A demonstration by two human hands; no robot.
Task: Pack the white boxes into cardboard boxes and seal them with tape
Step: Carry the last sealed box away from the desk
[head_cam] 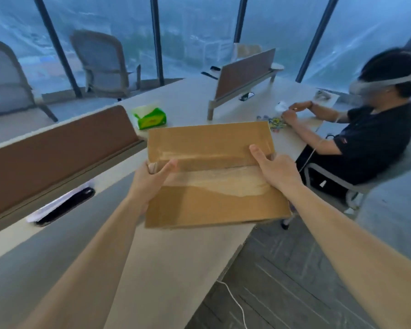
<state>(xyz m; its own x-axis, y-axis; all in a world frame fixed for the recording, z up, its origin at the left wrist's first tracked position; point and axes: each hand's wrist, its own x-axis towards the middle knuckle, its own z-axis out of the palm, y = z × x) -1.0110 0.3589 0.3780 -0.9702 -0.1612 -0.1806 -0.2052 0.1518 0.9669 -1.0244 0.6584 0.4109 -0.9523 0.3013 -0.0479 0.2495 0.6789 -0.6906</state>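
Note:
A closed brown cardboard box (211, 205) lies on the desk's right end, its near corner reaching past the desk edge. Clear tape (214, 179) runs across its top seam. My left hand (152, 176) grips the box's left end, thumb on top and fingers wrapped round the side. My right hand (274, 167) holds the right end the same way, thumb laid on the top near the tape. No white boxes are visible.
A brown desk divider (57, 153) runs along the left. A green tissue pack (151, 118) sits behind the box. A person with a headset (375, 136) sits at the right, working at the far desk. Two empty chairs (105, 65) stand by the windows. A white cable (235, 302) lies on the floor.

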